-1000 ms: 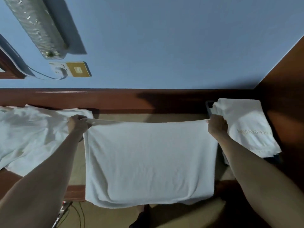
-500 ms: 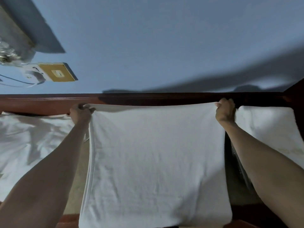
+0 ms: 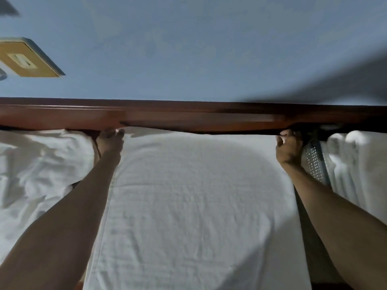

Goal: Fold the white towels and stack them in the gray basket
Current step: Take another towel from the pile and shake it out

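A white towel (image 3: 194, 201) lies spread flat in front of me, its far edge against the wooden rail. My left hand (image 3: 110, 141) pinches the towel's far left corner. My right hand (image 3: 288, 146) grips the far right corner. Right of my right arm stands the gray basket (image 3: 315, 164) with a perforated wall, and a folded white towel (image 3: 356, 164) sits in it. Crumpled white towels (image 3: 39, 164) lie in a heap to the left.
A dark wooden rail (image 3: 188, 118) runs across the back, with a blue wall above it. A gold wall plate (image 3: 27, 59) is mounted at the upper left. The basket stands close to my right forearm.
Both hands have carried the towel's top edge away from me and down to the wooden rail, so the towel now lies spread flat instead of hanging.
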Tool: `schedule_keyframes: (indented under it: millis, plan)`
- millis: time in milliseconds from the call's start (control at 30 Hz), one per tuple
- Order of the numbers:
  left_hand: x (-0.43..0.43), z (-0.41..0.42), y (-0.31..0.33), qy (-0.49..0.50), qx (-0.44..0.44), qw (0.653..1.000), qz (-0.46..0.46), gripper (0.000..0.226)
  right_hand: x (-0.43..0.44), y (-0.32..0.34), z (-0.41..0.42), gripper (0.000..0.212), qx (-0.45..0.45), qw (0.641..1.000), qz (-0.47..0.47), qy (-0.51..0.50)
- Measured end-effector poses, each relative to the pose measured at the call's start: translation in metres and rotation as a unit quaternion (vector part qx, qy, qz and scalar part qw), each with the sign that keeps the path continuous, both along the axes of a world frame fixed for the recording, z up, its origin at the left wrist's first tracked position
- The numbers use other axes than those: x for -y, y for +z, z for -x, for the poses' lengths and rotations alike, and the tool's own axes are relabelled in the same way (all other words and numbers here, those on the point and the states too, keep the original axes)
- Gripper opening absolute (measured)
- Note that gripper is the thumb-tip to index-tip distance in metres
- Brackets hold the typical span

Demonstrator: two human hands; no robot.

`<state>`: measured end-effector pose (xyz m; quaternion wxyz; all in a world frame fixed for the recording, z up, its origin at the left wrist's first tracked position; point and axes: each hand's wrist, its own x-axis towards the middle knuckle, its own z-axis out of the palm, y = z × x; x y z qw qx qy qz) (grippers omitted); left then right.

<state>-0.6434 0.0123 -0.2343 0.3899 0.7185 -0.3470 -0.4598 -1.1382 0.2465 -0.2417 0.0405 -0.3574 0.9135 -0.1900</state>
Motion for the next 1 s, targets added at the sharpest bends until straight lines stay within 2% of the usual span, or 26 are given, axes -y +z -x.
schedule_keyframes:
  millis: [100, 200, 267, 367, 500, 633, 833, 1000]
  plan:
    - [-0.02, 0.012, -0.014, -0.073, 0.148, 0.986, 0.028, 0.043, -0.005, -0.012, -0.019, 0.029, 0.005, 0.998, 0.06, 0.023]
    - [-0.068, 0.043, -0.029, -0.151, 0.217, 0.956, 0.127, 0.041, -0.013, -0.026, -0.057, 0.028, -0.003, 0.992, 0.092, 0.085]
    - [-0.097, 0.068, -0.046, -0.269, 0.25, 0.912, 0.185, 0.035, -0.014, -0.043, -0.085, 0.028, 0.003, 0.986, 0.07, 0.154]
    - [-0.12, 0.112, -0.067, -0.411, 0.271, 0.841, 0.225, 0.038, -0.009, -0.074, -0.126, 0.04, 0.001, 0.964, 0.025, 0.263]
    - [-0.12, 0.157, -0.086, -0.503, 0.323, 0.769, 0.227, 0.051, 0.001, -0.09, -0.14, 0.048, -0.029, 0.947, -0.004, 0.321]
    - [-0.118, 0.165, -0.096, -0.538, 0.396, 0.716, 0.202, 0.061, 0.001, -0.093, -0.111, 0.051, -0.066, 0.933, -0.02, 0.354]
    - [-0.124, 0.171, -0.09, -0.54, 0.438, 0.696, 0.179, 0.07, -0.015, -0.094, -0.049, 0.064, -0.069, 0.922, -0.035, 0.38]
    - [-0.124, 0.172, -0.09, -0.537, 0.447, 0.693, 0.179, 0.07, -0.031, -0.093, 0.005, 0.066, -0.077, 0.95, -0.035, 0.301]
